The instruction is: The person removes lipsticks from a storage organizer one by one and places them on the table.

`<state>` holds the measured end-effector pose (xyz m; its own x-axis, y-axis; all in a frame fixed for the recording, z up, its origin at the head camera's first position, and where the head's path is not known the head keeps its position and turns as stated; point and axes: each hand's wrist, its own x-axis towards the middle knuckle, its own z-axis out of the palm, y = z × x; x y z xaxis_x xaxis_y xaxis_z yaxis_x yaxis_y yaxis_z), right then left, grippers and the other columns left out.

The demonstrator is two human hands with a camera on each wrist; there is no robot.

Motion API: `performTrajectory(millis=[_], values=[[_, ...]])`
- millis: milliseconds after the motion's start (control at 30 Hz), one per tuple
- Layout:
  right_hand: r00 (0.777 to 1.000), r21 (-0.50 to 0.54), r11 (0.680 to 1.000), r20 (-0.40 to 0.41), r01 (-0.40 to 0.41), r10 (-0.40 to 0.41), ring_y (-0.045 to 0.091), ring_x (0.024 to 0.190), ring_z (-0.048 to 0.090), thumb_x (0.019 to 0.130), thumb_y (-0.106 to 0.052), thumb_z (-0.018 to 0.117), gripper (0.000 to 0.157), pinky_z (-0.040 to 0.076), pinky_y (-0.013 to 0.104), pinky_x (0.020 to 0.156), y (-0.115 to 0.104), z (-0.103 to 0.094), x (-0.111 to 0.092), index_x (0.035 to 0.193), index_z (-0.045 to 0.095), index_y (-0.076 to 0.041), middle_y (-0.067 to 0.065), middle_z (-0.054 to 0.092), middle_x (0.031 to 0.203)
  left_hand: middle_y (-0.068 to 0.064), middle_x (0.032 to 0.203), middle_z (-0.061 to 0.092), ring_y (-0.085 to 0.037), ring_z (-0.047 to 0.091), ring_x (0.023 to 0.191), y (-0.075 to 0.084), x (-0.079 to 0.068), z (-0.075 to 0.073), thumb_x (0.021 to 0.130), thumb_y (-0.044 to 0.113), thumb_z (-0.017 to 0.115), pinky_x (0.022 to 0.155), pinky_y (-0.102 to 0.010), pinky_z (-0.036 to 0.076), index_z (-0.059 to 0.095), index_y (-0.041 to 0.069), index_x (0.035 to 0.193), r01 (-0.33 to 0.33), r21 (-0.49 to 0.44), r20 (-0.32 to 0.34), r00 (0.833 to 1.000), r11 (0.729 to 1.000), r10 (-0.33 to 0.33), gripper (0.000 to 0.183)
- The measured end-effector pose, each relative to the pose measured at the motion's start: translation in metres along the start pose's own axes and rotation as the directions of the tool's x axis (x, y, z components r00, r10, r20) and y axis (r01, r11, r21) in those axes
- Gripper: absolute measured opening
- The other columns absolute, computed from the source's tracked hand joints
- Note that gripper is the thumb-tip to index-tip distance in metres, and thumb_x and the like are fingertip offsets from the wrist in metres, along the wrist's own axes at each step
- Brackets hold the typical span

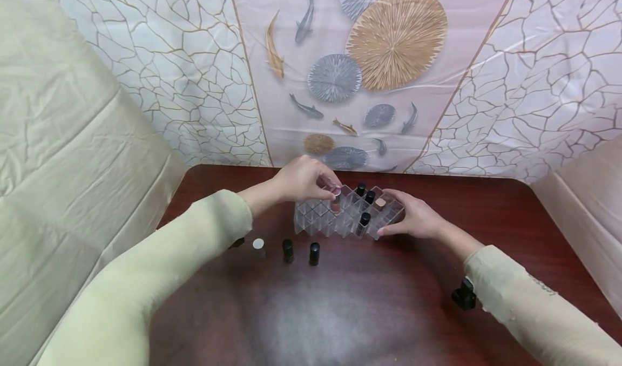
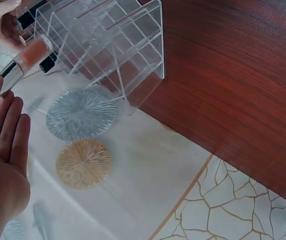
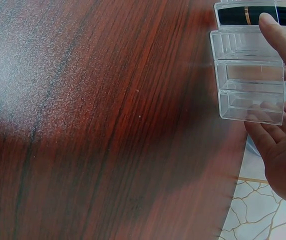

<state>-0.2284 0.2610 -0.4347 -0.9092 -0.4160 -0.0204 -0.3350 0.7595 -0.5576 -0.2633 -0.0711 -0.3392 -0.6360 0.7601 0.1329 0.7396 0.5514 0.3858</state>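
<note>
My left hand (image 1: 306,180) pinches the top of a lip gloss tube (image 1: 336,204) between thumb and fingers. The left wrist view shows its peach body (image 2: 34,53) and clear ends, pointing into the clear lipstick organizer (image 1: 316,220). How deep it sits in the slot is hard to tell. Around the organizer's right end my right hand (image 1: 418,215) has its thumb in front and its fingers behind. Several black-capped lipsticks (image 1: 364,220) and one with a beige top (image 1: 380,202) stand in the right-hand slots. The right wrist view shows a black lipstick (image 3: 233,16) with a gold band near the thumb.
On the dark red wooden table (image 1: 369,301), left of centre and in front of the organizer, stand a white-capped tube (image 1: 258,244) and two black lipsticks, one left (image 1: 288,250) and one right (image 1: 315,253). Patterned cloth (image 1: 335,77) hangs behind the table's back edge.
</note>
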Motion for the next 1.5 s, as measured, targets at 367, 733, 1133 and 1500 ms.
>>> performTrajectory(millis=[367,733,1133,1500], values=[[1.000,0.003,1.000,-0.015,0.010,-0.010,0.041,0.131,0.059,0.077,-0.042,0.097,0.107,0.046,0.059,0.111,0.001,0.000,-0.001,0.157,0.044,0.002,0.024,0.063,0.141,0.008,0.105,0.082,-0.006,0.077,0.099,0.015,-0.007,-0.006,0.091,0.025,0.086,0.091,-0.024,0.056,0.085,0.018,0.113,-0.042,0.036,0.049,0.998,0.998,0.040,0.023],[1.000,0.006,1.000,-0.024,0.019,-0.019,0.042,0.130,0.060,0.076,-0.042,0.098,0.106,0.046,0.060,0.111,-0.003,-0.001,-0.001,0.156,0.045,0.003,0.025,0.063,0.140,0.009,0.102,0.082,-0.004,0.077,0.097,0.026,-0.019,0.002,0.091,0.023,0.087,0.085,-0.021,0.057,0.085,0.017,0.111,-0.069,0.029,0.069,0.995,0.997,0.067,0.021],[1.000,0.005,1.000,-0.015,0.001,-0.001,0.042,0.131,0.058,0.076,-0.043,0.098,0.108,0.045,0.060,0.111,-0.003,0.000,0.000,0.158,0.044,0.002,0.025,0.061,0.144,0.011,0.099,0.082,-0.005,0.077,0.097,0.034,-0.028,0.023,0.090,0.024,0.087,0.083,-0.024,0.057,0.085,0.020,0.107,-0.081,0.020,0.083,0.993,0.997,0.079,0.018],[1.000,0.002,1.000,-0.022,0.014,-0.014,0.042,0.130,0.059,0.075,-0.042,0.098,0.107,0.046,0.060,0.111,-0.005,0.001,0.000,0.157,0.045,0.003,0.026,0.060,0.144,0.013,0.098,0.082,-0.001,0.076,0.094,0.039,-0.031,0.047,0.088,0.026,0.088,0.082,-0.026,0.058,0.086,0.023,0.104,-0.096,0.039,0.098,0.991,0.995,0.092,0.017]])
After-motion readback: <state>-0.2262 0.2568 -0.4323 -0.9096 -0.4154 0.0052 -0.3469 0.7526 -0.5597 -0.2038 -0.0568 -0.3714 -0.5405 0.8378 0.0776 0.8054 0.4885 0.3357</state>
